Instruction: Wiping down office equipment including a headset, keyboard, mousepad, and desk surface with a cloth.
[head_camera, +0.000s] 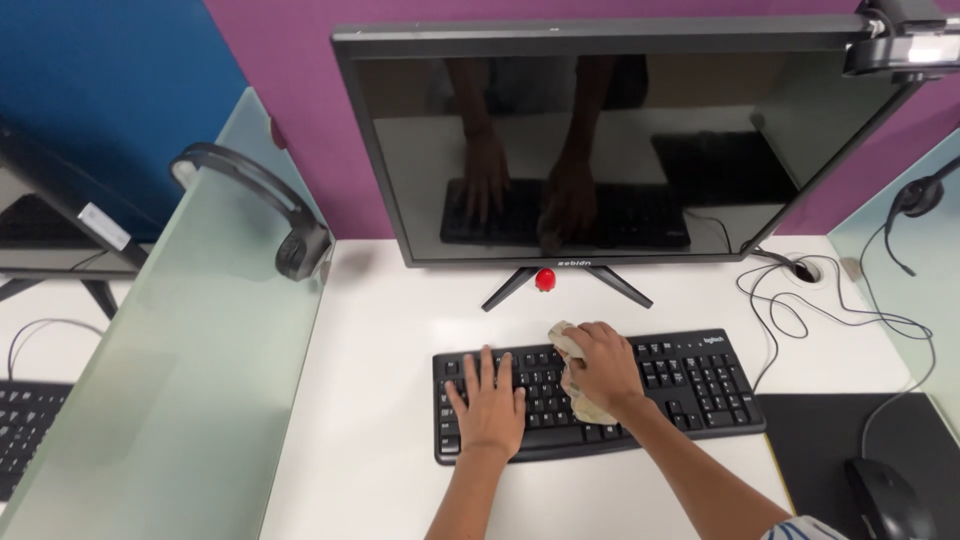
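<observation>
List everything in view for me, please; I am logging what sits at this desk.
keyboard: 1, black, desk centre
cloth: 1, beige, crumpled on keyboard
monitor: 1, black, screen dark, behind keyboard
red ball: 1, under monitor, on stand
mouse: 1, black, lower right
mouse pad: 1, black, under mouse
headset: 1, black, on left glass divider
second headset: 1, black, right divider
cables: several, black, right of monitor
desk: 1, white
left hand: flat on keyboard
right hand: gripping cloth
</observation>
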